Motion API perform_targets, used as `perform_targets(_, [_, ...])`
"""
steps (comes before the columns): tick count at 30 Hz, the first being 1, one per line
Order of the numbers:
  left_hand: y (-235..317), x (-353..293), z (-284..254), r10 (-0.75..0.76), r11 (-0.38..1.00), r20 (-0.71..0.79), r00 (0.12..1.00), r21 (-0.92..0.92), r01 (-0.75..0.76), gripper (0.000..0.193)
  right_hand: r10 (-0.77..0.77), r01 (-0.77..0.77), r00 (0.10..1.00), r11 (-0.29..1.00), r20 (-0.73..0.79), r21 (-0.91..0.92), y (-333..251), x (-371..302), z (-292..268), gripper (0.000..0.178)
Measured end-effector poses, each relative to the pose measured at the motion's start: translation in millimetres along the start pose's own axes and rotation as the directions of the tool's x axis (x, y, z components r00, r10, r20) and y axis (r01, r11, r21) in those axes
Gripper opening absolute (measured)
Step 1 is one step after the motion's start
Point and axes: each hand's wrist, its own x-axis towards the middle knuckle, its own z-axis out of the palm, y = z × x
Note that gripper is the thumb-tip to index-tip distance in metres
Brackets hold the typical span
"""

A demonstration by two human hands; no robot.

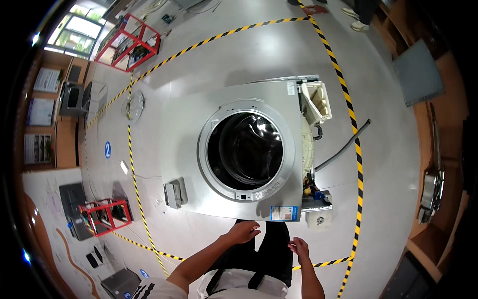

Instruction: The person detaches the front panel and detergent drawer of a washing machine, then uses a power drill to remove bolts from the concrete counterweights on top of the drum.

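In front of me stands a silver-grey front-loading washing machine (pixel 186 114). Its round opening is bare, and the dark metal drum (pixel 251 149) shows inside. My left hand (pixel 244 232) hovers just below the machine's near edge, its fingers loosely bent and a little apart, with nothing visible in them. Farther right, my right hand (pixel 299 246) is raised before my leg with the fingertips drawn together; anything between them is too small to make out. Neither hand touches the machine. A blue and white label (pixel 284 213) sits at its near right corner.
On the machine's right side, a cream detergent drawer housing (pixel 315 102), a grey hose (pixel 343 145) and wiring lie exposed. A small grey metal part (pixel 173 195) rests on the front left. Red frames (pixel 105 217) stand leftward; a wooden shelf (pixel 433 239) lines the right.
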Motion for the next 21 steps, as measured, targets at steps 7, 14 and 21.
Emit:
perform_targets(7, [-32.7,-46.4,8.5,-0.165,0.985,-0.148,0.975,-0.076,0.155,0.023,0.033,-0.013,0.997,0.965,0.071,-0.262,9.4,6.6,-8.7,0.037])
perform_targets(14, [-79.9,-94.0,20.4,-0.226,0.953,-0.219,0.949,-0.253,0.169,0.028,0.002,0.03,0.998,0.885,0.068,-0.465,-8.2,-5.0,34.5,0.035])
perform_targets(21, [-141.5,-136.4,22.3,-0.214,0.943,-0.285,0.934,-0.31,0.121,0.027,-0.31,0.367,0.93,0.757,0.198,-0.541,-57.1,-21.8,132.6,0.033])
